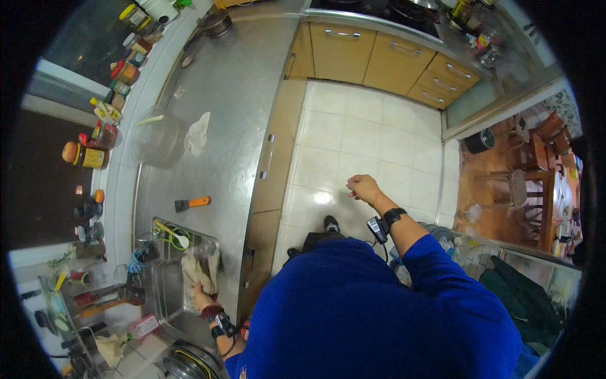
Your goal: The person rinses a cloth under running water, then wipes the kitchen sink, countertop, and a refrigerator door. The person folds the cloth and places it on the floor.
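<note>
At the sink (163, 284), my left hand (202, 298) grips a pale, wet-looking cloth (199, 272) bunched over the basin's near side. A yellow-handled utensil and a white spoon (181, 240) rest by a green-rimmed strainer (173, 232) in the sink corner. My right hand (364, 188) hangs over the tiled floor, loosely curled, with nothing visible in it. On the steel counter (232, 94) lies a scraper with an orange handle (194, 203). Beyond it are a clear plastic bowl (158, 142) and a crumpled white cloth (197, 134).
Jars and bottles (125, 73) line the windowsill on the left. A pot (217, 23) stands at the counter's far end. Wooden cabinets (343, 52) sit below the gas stove (378, 12). Knives (109, 298) and stacked pan lids (189, 362) are beside the sink.
</note>
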The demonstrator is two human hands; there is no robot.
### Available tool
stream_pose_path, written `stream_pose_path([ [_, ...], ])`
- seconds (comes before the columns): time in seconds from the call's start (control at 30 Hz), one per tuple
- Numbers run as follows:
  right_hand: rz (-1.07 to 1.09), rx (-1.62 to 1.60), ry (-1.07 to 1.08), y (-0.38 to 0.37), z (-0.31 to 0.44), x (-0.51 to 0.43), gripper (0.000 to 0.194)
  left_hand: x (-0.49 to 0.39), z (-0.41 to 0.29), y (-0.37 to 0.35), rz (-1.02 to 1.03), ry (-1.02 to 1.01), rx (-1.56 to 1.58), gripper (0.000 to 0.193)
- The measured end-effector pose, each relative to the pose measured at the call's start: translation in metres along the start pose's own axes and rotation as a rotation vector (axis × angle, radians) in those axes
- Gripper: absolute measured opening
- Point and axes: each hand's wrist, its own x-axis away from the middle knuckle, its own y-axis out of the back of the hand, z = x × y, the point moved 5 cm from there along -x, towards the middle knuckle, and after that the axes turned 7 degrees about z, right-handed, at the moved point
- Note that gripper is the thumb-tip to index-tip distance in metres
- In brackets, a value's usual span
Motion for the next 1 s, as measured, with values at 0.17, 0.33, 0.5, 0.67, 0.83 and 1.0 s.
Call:
stream_pose_path([
  [0.17,-0.002,-0.019,-0.002,0.011,-0.008,0.0,0.023,-0.025,0.018,-0.067,0.085,-0.09,-0.357,0.05],
  [0.33,-0.044,-0.023,-0.031,0.037,-0.024,-0.001,0.026,-0.055,0.053,-0.053,-0.115,-0.273,-1.184,0.061],
  [0.5,-0.041,-0.111,-0.047,0.048,-0.033,-0.004,0.027,-0.104,0.09,0.058,0.006,-0.141,-1.578,0.055],
  [0.67,0.032,-0.087,-0.078,0.043,-0.028,-0.02,0.027,-0.094,0.087,0.128,0.215,0.058,-2.004,0.046],
  [0.83,0.148,0.047,0.014,0.009,0.024,-0.039,0.03,-0.022,0.02,0.075,-0.359,-0.025,-1.106,0.061],
  [1.0,0.6,0.265,0.178,-0.088,0.109,-0.038,0.044,0.024,-0.005,-0.076,0.089,-0.339,-0.136,0.048],
])
